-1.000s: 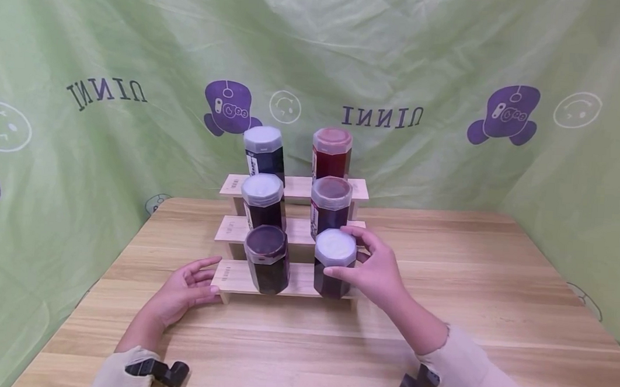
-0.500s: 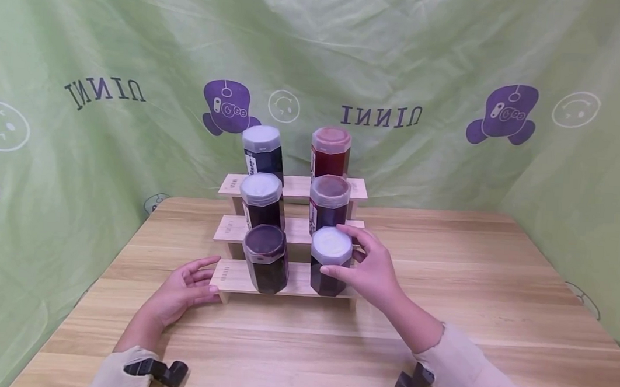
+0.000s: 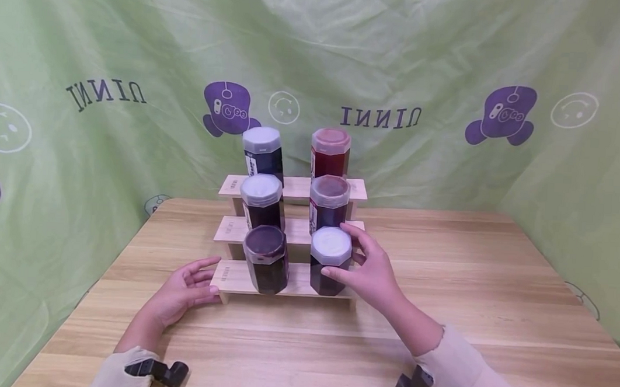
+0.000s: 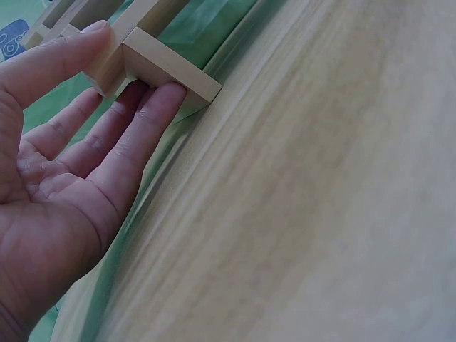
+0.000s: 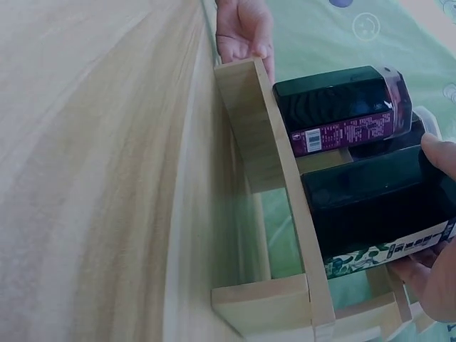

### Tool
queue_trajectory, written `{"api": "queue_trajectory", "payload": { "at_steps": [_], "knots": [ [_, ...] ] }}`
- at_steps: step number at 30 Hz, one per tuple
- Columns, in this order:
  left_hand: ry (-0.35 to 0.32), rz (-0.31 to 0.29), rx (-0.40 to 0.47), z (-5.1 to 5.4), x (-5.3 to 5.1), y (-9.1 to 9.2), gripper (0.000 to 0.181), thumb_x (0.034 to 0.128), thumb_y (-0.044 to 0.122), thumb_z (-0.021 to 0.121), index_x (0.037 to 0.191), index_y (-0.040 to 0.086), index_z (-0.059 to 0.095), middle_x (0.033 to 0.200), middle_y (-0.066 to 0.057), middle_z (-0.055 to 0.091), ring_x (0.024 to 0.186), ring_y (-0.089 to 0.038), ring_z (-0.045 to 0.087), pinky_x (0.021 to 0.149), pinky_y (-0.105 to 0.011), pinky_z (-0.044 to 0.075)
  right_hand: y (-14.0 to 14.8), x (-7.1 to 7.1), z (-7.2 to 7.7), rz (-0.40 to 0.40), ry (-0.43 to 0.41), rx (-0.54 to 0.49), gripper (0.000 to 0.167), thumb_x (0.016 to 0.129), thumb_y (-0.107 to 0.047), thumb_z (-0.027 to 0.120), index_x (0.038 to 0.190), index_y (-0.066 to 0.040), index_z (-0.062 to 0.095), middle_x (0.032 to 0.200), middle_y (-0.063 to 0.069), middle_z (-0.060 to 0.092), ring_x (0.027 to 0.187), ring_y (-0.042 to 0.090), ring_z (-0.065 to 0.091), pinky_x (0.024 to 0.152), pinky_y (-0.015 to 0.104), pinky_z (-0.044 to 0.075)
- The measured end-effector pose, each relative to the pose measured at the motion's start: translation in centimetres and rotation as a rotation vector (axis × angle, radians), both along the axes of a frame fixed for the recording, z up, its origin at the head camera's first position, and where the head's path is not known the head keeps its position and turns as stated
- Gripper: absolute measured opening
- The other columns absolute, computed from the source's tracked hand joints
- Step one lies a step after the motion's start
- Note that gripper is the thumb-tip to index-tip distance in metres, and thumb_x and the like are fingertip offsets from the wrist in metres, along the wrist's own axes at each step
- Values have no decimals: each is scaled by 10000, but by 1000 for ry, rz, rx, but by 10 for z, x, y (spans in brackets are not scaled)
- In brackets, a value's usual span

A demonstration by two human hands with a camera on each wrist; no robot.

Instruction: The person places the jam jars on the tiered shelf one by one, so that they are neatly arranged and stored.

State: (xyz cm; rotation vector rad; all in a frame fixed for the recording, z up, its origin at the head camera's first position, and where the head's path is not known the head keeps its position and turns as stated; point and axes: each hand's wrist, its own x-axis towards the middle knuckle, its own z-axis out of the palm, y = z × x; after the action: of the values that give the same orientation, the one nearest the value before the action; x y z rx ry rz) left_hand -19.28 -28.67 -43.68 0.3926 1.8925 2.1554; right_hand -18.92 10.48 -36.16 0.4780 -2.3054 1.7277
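A three-step wooden rack (image 3: 298, 279) bears dark octagonal jars, two per step. My right hand (image 3: 371, 273) grips the white-lidded jar (image 3: 330, 262) on the right of the lowest step, thumb in front and index finger behind. In the right wrist view this jar (image 5: 377, 214) stands on the step with a leaf-patterned label. Beside it is a dark-lidded jar (image 3: 266, 258) with a purple label. My left hand (image 3: 181, 289) touches the left end of the lowest step; its fingers (image 4: 146, 128), fairly straight, meet the rack's leg (image 4: 167, 65).
Behind stand a white-lidded jar (image 3: 262, 200) and a dark red-lidded one (image 3: 330, 203) on the middle step. The top step carries another white-lidded jar (image 3: 262, 153) and a red one (image 3: 331, 154). A green printed curtain (image 3: 428, 48) surrounds the wooden table (image 3: 469, 272).
The white-lidded jar in my right hand has shifted slightly left along the lowest step, and the hand moved with it. In the last half second it barely moves. My left hand stays put.
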Motion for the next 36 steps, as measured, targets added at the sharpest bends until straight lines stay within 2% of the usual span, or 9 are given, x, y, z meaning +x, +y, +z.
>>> {"api": "queue_trajectory", "payload": {
  "at_steps": [10,18,23,25,31,36],
  "knots": [
    [-11,2,-8,1,0,0,784,830,-151,597,1471,-136,146,1191,-85,607,1057,-230,645,900,-473,558,13,5,-12,31,-120,-46,756,670,12,868,1331,2,501,1212,172,576,1115,307,573,941,314,553],
    [-17,-24,-46,2,0,-7,768,845,-144,596,1478,-122,162,1261,-159,548,1096,-244,623,918,-521,535,40,7,-27,49,-101,-8,636,728,-27,840,1289,13,541,1255,161,584,1127,333,577,941,292,549],
    [-11,18,-110,4,1,-12,756,838,-126,626,1470,-115,212,1311,-202,533,1106,-212,625,938,-444,539,61,10,-32,49,-110,41,624,754,-45,828,1298,31,531,1292,193,558,1149,367,561,957,329,543],
    [9,38,-138,5,3,-14,745,838,-110,644,1462,-117,236,1341,-233,517,1109,-192,628,945,-399,538,70,12,-32,42,-117,64,619,764,-49,821,1303,27,527,1301,193,549,1159,385,552,965,342,538],
    [88,58,-159,7,10,-21,690,857,-101,642,1424,-168,256,1346,-218,541,1119,-173,629,945,-348,537,98,14,-28,13,-129,113,626,795,-115,811,1333,-7,512,1332,157,520,1192,406,527,981,376,526],
    [98,149,-284,12,16,-24,662,849,-14,701,1396,-143,352,1353,-327,471,1113,-158,632,939,-262,531,117,17,-28,-19,-134,155,648,814,-191,804,1363,-45,494,1364,141,493,1200,407,523,984,440,518]
  ]
}}
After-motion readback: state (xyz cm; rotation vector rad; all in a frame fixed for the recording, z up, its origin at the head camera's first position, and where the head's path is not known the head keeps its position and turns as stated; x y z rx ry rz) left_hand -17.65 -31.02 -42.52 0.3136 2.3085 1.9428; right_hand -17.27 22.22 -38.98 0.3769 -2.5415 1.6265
